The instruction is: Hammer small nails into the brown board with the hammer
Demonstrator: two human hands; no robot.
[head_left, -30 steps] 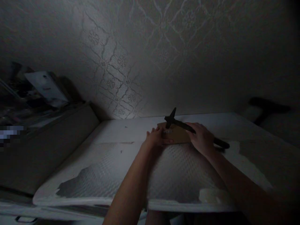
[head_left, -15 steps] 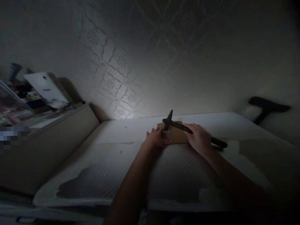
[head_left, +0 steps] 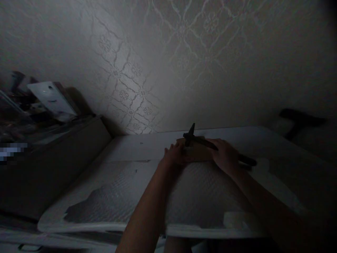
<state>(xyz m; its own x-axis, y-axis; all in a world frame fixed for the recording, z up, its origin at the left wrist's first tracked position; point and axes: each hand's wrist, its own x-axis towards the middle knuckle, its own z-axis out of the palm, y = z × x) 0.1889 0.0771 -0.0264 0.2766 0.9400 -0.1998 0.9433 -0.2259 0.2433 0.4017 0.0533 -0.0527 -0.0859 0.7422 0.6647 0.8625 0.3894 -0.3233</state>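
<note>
My right hand is wrapped round the dark handle of a hammer. The hammer's head, with one pointed end up, is over a flat brown board on the table. Whether its lower face touches the board is hard to tell in the dim light. At the board's left end, my left hand grips the edge, fingers on the far side and thumb toward the near side. Faint small marks or pieces, too dark to name, show on the board beneath the hammer head.
The white table has a worn grey textured patch. To the left stands a raised cabinet with a white box and clutter on top. A patterned wall rises behind. A dark T-shaped object is at the right.
The light on the table and hands has dimmed. The hammer and my right hand have shifted very slightly to the right; my left hand and the board stay in place.
</note>
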